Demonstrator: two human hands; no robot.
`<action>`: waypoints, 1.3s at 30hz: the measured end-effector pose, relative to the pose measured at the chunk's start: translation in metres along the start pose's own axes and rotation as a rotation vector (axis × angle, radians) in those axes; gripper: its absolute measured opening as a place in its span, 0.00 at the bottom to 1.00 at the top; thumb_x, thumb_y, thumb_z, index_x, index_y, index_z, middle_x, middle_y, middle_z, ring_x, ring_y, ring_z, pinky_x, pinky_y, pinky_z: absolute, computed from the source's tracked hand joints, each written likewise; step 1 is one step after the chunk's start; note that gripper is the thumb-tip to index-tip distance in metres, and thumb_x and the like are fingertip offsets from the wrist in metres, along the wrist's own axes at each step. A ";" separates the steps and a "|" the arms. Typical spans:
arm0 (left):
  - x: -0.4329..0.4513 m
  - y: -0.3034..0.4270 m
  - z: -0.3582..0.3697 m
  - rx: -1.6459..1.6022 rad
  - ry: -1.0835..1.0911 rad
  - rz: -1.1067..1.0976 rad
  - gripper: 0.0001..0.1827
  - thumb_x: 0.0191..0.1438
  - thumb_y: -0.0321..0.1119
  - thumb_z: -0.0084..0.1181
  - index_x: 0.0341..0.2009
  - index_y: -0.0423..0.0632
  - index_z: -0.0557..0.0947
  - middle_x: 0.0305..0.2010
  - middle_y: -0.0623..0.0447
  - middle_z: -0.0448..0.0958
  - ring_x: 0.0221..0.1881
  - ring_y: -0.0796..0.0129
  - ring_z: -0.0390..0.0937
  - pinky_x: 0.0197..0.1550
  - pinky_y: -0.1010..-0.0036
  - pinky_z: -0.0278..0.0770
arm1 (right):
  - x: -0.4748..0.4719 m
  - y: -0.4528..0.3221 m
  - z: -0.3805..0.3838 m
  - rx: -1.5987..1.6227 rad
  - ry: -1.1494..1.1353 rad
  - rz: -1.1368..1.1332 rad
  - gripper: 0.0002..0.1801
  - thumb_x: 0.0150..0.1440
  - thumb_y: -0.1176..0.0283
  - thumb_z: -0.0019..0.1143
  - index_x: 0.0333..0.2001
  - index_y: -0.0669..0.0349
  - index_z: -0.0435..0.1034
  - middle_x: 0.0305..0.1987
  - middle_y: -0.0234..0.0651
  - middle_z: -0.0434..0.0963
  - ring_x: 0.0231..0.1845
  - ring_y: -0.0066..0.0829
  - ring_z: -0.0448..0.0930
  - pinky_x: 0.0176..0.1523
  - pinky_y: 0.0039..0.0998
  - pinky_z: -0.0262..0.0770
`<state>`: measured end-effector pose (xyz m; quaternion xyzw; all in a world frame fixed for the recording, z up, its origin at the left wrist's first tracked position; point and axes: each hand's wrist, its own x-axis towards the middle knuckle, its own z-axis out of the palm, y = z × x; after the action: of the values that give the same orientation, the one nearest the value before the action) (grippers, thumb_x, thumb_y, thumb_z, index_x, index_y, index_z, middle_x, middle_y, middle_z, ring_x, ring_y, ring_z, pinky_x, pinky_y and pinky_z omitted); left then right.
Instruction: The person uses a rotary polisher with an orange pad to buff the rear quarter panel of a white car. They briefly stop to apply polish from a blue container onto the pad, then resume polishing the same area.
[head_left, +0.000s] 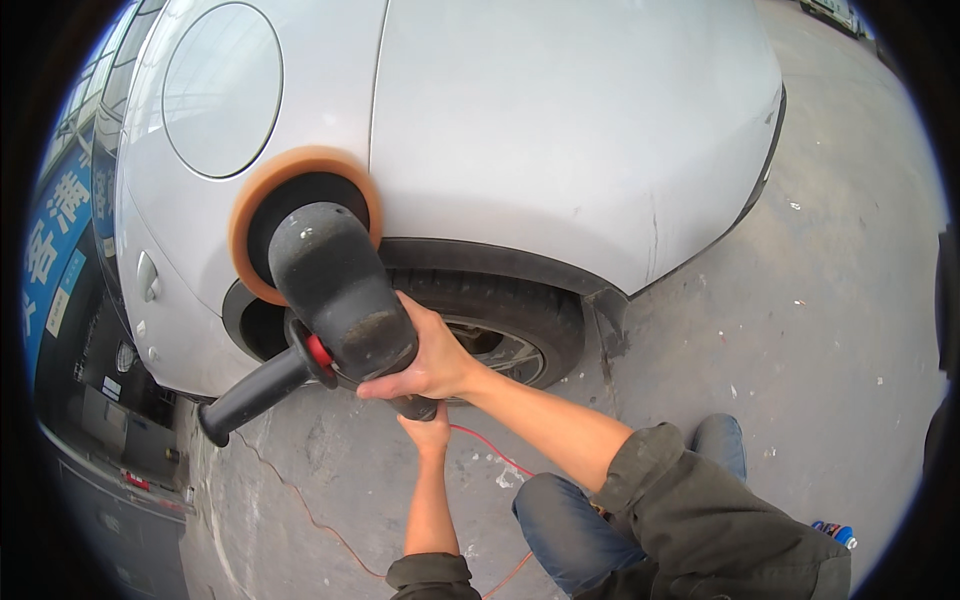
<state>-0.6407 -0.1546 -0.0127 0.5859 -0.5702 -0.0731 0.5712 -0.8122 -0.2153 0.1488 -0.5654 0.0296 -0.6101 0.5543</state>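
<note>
My right hand (431, 354) grips the black body of a rotary polisher (337, 277), thumb towards its underside. My left hand (429, 430) is around the lower rear end of the tool, its fingers partly hidden. The polisher's orange foam pad (306, 152), blurred at the rim, lies over the silver car's rear fender (322, 97), between the round fuel flap (223, 90) and the panel seam, just above the wheel arch. Whether the whole pad touches the paint cannot be told. The black side handle (259, 394) with a red collar juts out to the lower left, with no hand on it.
The rear tyre (495, 307) sits under the black arch trim (487, 255). Dark scuffs mark the bumper (652, 232). A red cord (487, 442) and a brown cord (300, 495) cross the concrete floor near my knees (574, 525). A blue can (835, 533) lies right.
</note>
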 end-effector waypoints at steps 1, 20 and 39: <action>0.000 -0.007 -0.004 -0.008 0.010 0.009 0.22 0.45 0.24 0.64 0.48 0.37 0.76 0.40 0.51 0.78 0.42 0.65 0.75 0.48 0.67 0.74 | 0.000 0.005 0.003 -0.008 -0.012 0.007 0.45 0.33 0.63 0.84 0.54 0.65 0.67 0.47 0.40 0.81 0.49 0.31 0.80 0.57 0.33 0.73; 0.014 -0.005 0.028 0.107 -0.163 0.244 0.17 0.40 0.24 0.64 0.39 0.38 0.83 0.31 0.41 0.84 0.36 0.50 0.85 0.39 0.62 0.79 | -0.046 0.014 -0.060 -0.036 0.113 -0.006 0.51 0.29 0.65 0.87 0.58 0.65 0.66 0.48 0.37 0.81 0.49 0.28 0.79 0.58 0.32 0.73; 0.029 -0.023 -0.028 0.173 -0.078 0.236 0.33 0.50 0.32 0.65 0.59 0.36 0.69 0.57 0.41 0.73 0.57 0.53 0.74 0.59 0.61 0.70 | -0.015 0.019 -0.021 0.022 0.103 -0.135 0.55 0.29 0.60 0.86 0.61 0.64 0.63 0.50 0.44 0.80 0.52 0.38 0.80 0.59 0.36 0.73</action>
<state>-0.5968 -0.1672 -0.0046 0.5586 -0.6608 0.0211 0.5008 -0.8190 -0.2242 0.1186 -0.5279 0.0130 -0.6744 0.5161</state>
